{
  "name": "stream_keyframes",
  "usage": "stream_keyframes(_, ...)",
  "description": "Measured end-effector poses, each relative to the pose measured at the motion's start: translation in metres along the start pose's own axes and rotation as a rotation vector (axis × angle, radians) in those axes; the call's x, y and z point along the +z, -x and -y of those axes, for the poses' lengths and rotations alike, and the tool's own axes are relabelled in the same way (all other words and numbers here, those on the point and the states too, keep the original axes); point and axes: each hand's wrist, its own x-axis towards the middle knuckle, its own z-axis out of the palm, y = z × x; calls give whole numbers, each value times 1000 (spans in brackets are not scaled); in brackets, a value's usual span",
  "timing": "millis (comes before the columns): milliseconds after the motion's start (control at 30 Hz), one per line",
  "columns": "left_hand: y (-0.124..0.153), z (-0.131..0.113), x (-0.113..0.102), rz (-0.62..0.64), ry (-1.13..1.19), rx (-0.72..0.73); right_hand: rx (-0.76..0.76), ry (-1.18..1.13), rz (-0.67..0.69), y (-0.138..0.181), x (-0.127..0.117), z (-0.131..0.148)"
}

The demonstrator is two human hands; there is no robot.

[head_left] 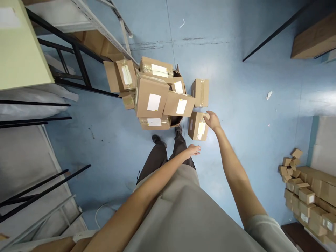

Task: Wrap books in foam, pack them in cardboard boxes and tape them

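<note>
A taped cardboard box [198, 126] with a white label stands on the blue floor, right of my feet. At its upper right edge is my right hand [213, 120], thumb and fingers apart; whether it touches the box I cannot tell. My left hand [193, 149] is just below the box's lower edge, fingers stretched out and holding nothing. A second taped box [202, 92] sits right behind the first. Left of both, a large open carton [176, 121] is heaped with labelled boxes, among them a big box [152, 96] and a flatter box [181, 104].
Smaller boxes [126, 74] lie left of the heap, against a black metal frame [81, 66]. Several cartons are stacked at the far right [307, 196]. A dark pole [275, 33] slants across the upper right. Shelving and pale wrapped goods [28, 105] line the left side.
</note>
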Motion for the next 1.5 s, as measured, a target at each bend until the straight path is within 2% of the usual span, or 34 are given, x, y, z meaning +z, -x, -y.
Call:
stream_keyframes(100,20,-23,-49,40,33,99,5,-30,69,22,16,17)
stream_keyframes(200,54,-41,-104,41,110,238,27,-79,104,44,25,34)
stream_keyframes(300,92,-49,-153,-34,304,358,57,-152,107,60,34,58)
stream_keyframes(400,131,-50,-193,-123,507,470,42,-213,82,72,42,92)
stream_keyframes(500,168,-47,-229,-148,675,597,-78,-259,84,79,49,141)
stream_keyframes(600,200,-38,-269,-157,797,687,-223,-285,114,82,60,207)
stream_keyframes(733,237,-14,-334,-157,926,757,-339,-312,119,88,87,320)
stream_keyframes(867,273,24,-413,-145,1071,807,-474,-332,103,110,126,440)
stream_keyframes(1000,310,68,-498,-159,1223,833,-579,-311,175,138,169,543)
stream_keyframes(1133,351,112,-576,-156,1414,914,-656,-280,225,158,214,628)
stream_keyframes(1267,383,150,-642,-129,1573,1027,-750,-234,313,169,257,708)
stream_keyframes(1500,429,185,-744,-143,1743,1141,-855,-163,444,161,346,839)
